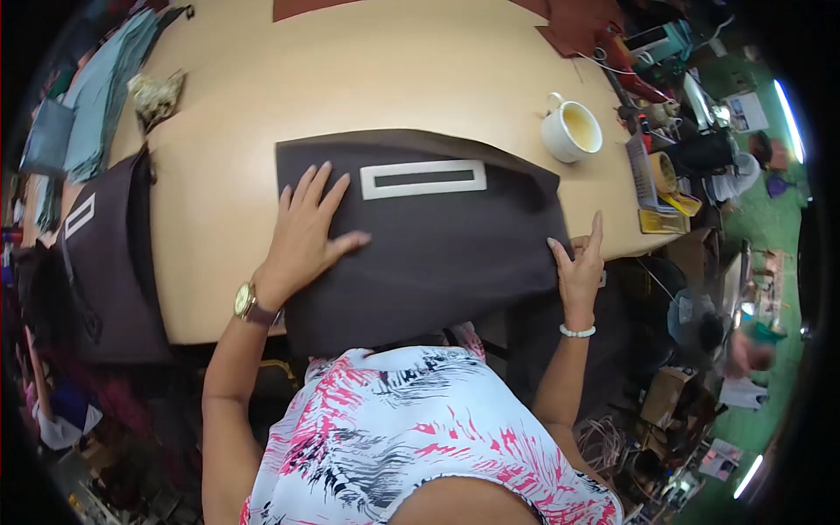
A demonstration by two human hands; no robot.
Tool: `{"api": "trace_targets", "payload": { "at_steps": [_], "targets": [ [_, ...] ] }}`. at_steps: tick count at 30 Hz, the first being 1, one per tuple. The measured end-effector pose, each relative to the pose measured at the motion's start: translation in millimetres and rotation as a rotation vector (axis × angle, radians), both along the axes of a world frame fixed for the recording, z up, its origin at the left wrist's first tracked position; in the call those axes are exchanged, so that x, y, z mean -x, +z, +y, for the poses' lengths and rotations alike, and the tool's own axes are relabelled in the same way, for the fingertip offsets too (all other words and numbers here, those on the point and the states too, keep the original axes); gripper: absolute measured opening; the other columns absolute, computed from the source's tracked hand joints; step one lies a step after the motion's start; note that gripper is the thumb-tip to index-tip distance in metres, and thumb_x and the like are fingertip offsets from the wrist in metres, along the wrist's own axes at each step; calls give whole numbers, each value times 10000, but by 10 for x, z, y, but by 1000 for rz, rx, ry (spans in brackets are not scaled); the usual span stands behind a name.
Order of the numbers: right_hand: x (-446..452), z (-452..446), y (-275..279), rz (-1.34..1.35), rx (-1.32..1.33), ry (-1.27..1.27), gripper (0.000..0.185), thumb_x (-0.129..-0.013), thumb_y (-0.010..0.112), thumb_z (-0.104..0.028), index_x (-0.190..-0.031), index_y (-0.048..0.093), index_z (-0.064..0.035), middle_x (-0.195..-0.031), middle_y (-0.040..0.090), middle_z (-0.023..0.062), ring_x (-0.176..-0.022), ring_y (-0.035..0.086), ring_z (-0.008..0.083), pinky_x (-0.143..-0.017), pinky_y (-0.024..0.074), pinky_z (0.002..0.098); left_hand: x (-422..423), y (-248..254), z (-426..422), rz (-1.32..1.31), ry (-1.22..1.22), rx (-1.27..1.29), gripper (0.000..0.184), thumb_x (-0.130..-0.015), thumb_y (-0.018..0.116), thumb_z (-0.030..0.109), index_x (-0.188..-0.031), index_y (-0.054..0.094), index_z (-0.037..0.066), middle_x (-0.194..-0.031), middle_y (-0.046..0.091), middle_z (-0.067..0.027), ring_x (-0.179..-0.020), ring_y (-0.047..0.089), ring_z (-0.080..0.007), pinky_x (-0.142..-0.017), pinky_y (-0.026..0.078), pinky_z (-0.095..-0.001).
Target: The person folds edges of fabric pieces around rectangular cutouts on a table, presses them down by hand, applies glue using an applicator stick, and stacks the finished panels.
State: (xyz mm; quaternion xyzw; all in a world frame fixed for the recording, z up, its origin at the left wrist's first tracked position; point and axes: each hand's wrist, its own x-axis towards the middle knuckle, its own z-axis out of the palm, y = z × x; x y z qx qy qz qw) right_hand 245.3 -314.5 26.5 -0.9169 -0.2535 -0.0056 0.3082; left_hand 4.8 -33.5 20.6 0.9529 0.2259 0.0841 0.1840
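A dark brown sheet of leather-like material (420,262) lies across the front edge of the table, its near part hanging toward my body. Near its far edge sits a white rectangular frame (423,193) around a dark slot. My left hand (306,232) rests flat on the sheet's left side, fingers spread and thumb pointing right. At the right edge is my right hand (579,267), thumb against the border and index finger stretched away from it. Its other fingers are partly hidden.
A white mug (570,131) with yellowish contents stands beyond the sheet's right corner. Another dark piece with a white frame (80,216) hangs over the table's left end. Grey-blue folded material (109,87) is stacked far left. A basket (641,175) and tape roll (665,172) sit right.
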Motion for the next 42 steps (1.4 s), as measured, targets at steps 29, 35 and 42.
{"api": "trace_targets", "payload": {
  "at_steps": [29,35,42],
  "targets": [
    [-993,504,431,-641,545,186,480,-688,477,23,-1094,621,-188,-1451,281,137,-1324,230,429,-1007,160,658,184,-97,-306,65,64,37,1114,-550,746,600,-1399,287,44,-1472,177,-205,-1367,134,-377,-1053,98,-592],
    [-246,774,454,-539,323,420,443,-688,501,29,-1087,622,-120,-1368,370,177,-1270,321,383,-1011,264,545,195,-121,-298,11,45,2,1082,-567,725,618,-1365,330,4,-1445,210,-241,-1351,160,-392,-1032,124,-612],
    [345,951,-117,16,-25,506,564,-676,443,82,-1191,578,-106,-1375,349,221,-1272,312,398,-1040,242,481,194,-126,-304,5,37,-3,1079,-568,730,611,-1362,334,-4,-1437,213,-261,-1344,170,-407,-1027,127,-618]
  ]
}}
